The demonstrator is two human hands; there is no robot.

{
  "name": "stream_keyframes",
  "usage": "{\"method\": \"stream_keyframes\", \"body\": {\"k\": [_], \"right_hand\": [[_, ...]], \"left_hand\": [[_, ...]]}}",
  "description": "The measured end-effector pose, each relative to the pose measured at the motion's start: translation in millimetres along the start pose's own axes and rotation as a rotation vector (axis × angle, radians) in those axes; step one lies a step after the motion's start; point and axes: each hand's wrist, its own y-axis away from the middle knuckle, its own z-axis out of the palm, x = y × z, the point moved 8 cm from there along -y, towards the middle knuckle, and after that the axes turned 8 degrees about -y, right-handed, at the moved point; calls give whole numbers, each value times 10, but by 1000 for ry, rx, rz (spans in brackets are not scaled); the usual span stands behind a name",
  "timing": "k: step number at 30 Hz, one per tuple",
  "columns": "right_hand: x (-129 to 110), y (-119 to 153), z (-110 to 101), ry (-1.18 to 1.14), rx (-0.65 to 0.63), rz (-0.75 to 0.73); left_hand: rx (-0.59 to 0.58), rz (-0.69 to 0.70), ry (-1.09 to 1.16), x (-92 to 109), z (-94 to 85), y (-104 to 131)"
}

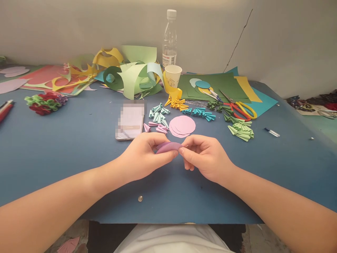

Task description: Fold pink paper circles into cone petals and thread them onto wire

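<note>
Between my two hands a pink paper circle (169,147) is bent into a curve above the table's near half. My left hand (143,154) grips its left side, thumb in front and fingers behind. The thumb and forefinger of my right hand (207,154) pinch its right end. Just beyond lie several flat pink paper circles (182,125) in a loose stack. Small pink paper cones (160,128) sit left of that stack, with pale mint cones (159,113) behind them.
Blue cones (201,113), yellow cones (177,103) and green cones (241,129) lie farther out. Scissors (238,109) rest at right by coloured sheets (216,86). A phone (130,121), paper cup (173,75), bottle (170,42), paper scraps (134,75) and paper-flower ball (46,103) stand around.
</note>
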Motion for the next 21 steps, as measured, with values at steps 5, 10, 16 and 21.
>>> {"method": "stream_keyframes", "body": {"k": [5, 10, 16, 21], "right_hand": [[-11, -1, -5, -24, -5, -20], [-2, 6, 6, -53, -31, -27], [32, -2, 11, -30, -22, -12], [11, -15, 26, 17, -13, -35]], "left_hand": [[-18, -43, 51, -10, 5, 7], [-96, -89, 143, -56, 61, 16], [-40, -62, 32, -42, 33, 19], [-11, -71, 18, -40, 25, 10]]}}
